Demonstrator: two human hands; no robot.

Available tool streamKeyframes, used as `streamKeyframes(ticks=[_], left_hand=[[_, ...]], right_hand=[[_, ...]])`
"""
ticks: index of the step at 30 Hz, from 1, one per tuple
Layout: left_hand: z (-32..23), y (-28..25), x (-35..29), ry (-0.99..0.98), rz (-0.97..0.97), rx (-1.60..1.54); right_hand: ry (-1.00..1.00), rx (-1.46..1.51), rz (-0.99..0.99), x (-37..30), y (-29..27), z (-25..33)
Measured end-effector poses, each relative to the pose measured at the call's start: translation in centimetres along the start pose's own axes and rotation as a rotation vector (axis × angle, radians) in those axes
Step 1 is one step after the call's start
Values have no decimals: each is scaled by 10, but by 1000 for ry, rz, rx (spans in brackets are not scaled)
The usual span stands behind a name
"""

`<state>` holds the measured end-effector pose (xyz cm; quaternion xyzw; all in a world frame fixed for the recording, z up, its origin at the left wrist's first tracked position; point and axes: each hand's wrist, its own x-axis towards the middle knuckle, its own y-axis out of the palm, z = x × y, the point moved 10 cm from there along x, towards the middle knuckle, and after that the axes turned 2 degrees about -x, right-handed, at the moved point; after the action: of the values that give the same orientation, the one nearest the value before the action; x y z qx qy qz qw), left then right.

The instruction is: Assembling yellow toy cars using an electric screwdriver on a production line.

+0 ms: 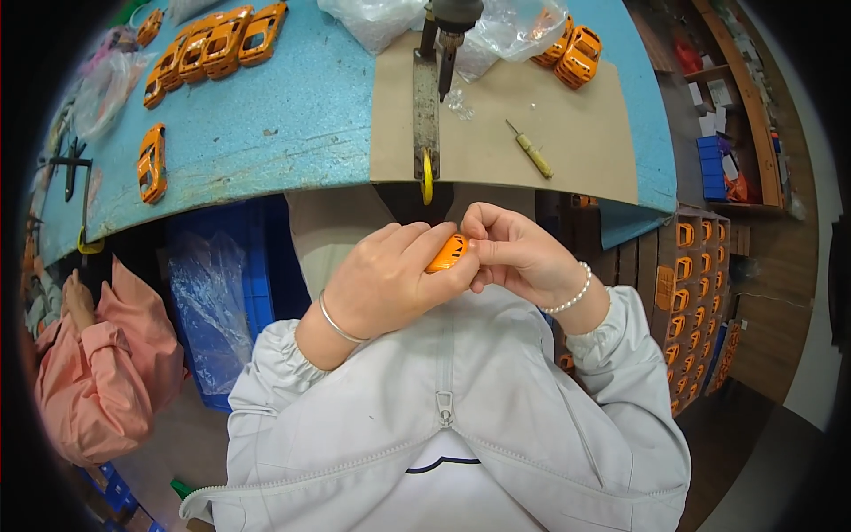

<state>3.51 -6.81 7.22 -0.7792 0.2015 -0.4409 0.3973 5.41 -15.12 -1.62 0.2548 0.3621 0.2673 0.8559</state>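
Observation:
My left hand [381,279] is wrapped over an orange toy car body [448,254], which shows only in part between my fingers, just off the table's near edge. Against the car's right end, my right hand [523,253] has thumb and forefinger pinched together. Whatever that pinch holds is too small or hidden to make out. Beyond my hands, a narrow metal press arm [426,115] with a yellow ring [427,177] at its end juts toward me. A dark vertical tool tip [447,75] hangs above that arm.
Orange car bodies stand in a row [217,44], one lies alone [152,164], and more sit at right [578,58]. A small yellow-handled tool [532,155] rests on brown card [585,133]. Crates of car bodies [696,301] stand right; a co-worker's pink sleeve [115,372] is left.

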Motion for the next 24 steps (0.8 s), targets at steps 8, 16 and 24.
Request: streamKeyframes(ticks=[8,16,24], left_hand=[[84,35,-47,-864,-579,-1561],[87,45,-1,-813,-625,-2199],[87,26,15,-652,-504,-1886]], right_hand=[[-124,-430,-166,11,-7,-13],[-266,98,-24,16,18,0],[-381,259,8,-10,40,34]])
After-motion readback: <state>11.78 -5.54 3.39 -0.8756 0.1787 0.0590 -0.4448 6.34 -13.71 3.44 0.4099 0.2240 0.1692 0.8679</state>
